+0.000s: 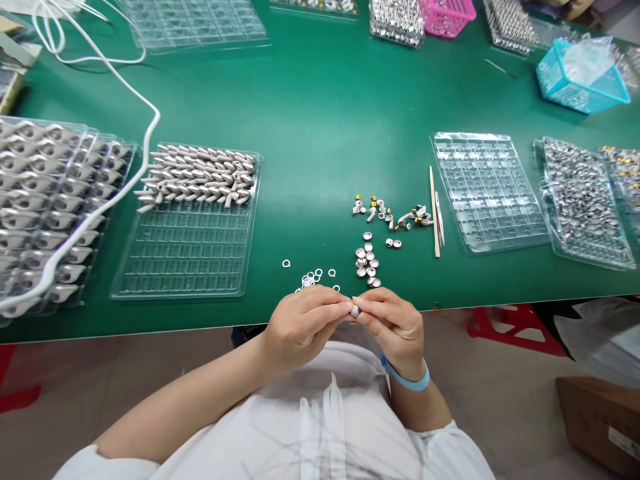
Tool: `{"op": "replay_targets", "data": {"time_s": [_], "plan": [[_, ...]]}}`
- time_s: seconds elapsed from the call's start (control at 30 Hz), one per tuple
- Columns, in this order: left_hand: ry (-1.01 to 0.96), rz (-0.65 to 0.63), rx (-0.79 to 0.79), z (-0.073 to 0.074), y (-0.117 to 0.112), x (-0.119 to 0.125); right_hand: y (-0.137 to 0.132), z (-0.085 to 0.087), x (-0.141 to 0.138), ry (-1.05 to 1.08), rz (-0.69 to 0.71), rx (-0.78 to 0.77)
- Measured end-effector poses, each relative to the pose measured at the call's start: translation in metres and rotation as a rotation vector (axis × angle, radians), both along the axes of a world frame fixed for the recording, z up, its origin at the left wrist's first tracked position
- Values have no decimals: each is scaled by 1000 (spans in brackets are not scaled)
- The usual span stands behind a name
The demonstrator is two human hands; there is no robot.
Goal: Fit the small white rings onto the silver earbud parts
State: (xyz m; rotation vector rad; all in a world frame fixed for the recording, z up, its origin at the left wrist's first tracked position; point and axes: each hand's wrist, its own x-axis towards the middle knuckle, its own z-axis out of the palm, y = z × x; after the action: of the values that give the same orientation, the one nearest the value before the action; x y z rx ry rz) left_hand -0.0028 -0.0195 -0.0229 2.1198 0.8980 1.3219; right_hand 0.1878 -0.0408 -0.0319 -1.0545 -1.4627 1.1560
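Observation:
Just off the table's front edge, my left hand [306, 325] and my right hand [395, 328] meet with fingertips pinched on one small rounded earbud part [355, 311]. Most of that pale, glossy piece is hidden by the fingers. Beyond my left hand lie thin white rings [309, 280] in a loose heap, with a few strays around it. Several small cup-shaped earbud shells [369, 260] are grouped on the table past my right hand. Farther back are stemmed earbud pieces [381, 207] with yellow-and-black bits attached.
A wooden stick [434, 213] and tweezers [439, 219] lie beside a clear tray [493, 193]. At left, another tray [185, 260] is partly filled with grey earbud housings, near stacked trays [50, 207] crossed by a white cable [150, 127]. Blue basket [575, 87] stands far right.

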Motion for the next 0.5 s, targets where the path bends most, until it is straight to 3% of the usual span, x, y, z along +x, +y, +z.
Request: {"op": "replay_targets", "data": {"time_s": [0.33,0.5], "plan": [[2,32,7,-5,-1,0,-1,2,1,-128,22,86],[-1,44,26,-5,-1,2,-1,3,-2,-104,-21,51]]}}
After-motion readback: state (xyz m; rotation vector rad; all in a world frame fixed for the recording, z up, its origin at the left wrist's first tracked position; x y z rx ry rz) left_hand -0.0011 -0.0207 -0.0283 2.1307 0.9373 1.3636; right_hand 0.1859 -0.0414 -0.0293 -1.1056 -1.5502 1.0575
